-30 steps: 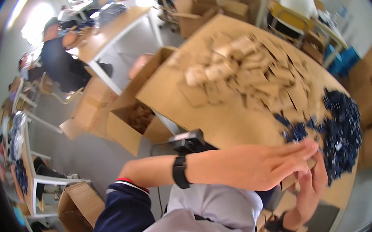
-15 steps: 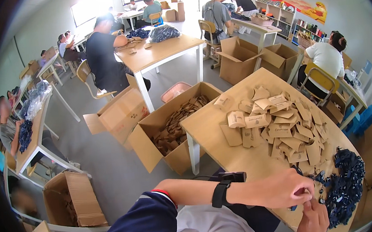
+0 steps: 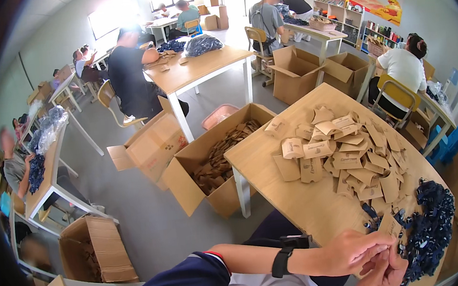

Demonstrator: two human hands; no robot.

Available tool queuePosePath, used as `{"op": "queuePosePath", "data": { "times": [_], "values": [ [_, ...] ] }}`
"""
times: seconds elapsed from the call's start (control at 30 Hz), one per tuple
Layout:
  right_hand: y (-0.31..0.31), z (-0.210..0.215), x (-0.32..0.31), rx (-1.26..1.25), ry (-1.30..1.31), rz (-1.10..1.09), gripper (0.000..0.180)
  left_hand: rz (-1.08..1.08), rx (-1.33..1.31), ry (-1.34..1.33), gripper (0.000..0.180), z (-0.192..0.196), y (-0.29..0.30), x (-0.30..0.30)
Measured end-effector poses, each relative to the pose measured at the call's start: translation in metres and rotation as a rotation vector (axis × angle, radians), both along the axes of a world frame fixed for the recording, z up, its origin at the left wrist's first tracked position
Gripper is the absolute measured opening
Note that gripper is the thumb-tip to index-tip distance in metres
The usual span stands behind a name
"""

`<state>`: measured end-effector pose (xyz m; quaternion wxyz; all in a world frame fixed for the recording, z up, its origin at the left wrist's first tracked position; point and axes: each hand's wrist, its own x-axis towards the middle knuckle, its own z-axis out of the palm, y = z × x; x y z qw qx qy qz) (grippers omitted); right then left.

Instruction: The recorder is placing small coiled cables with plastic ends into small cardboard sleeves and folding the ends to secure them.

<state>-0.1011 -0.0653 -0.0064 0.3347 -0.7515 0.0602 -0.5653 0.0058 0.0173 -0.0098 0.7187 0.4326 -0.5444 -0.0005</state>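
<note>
1. Left hand point(image 3: 353, 251): reaching across the body at the near right edge of the wooden table point(image 3: 299, 202), fingers pressed together on a small kraft-paper card point(image 3: 391, 226). Card held upright just above the table edge, beside the heap of dark blue pieces point(image 3: 429, 223).
2. Right hand point(image 3: 385, 273): just below the left, fingers curled toward the same card; grip partly hidden, so cannot tell whether pinching anything.
3. Risk of dropping: card held past the near table edge; a slack pinch would likely let it fall to the floor.
4. Risk of spillage: blue heap touching the right table edge; a nudge from either wrist could push pieces off.
5. Risk of mixing: loose pile of folded kraft cards point(image 3: 350, 154) farther back, overlapping and unsorted; possible double pick.
6. Open cardboard box point(image 3: 209, 169) at far left: well apart, low risk.
</note>
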Motion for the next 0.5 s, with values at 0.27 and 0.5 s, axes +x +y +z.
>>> {"op": "queuePosePath", "data": {
  "times": [0.27, 0.5],
  "values": [
    [-0.009, 0.023, -0.021, -0.244, 0.531, 0.12, 0.027, -0.446, 0.277, 0.383, 0.022, -0.005, 0.022, -0.019],
    [-0.021, 0.025, -0.055, 0.096, 0.942, 0.422, 0.025, -0.751, 0.675, 0.043, 0.021, 0.023, 0.036, 0.009]
  ]
}}
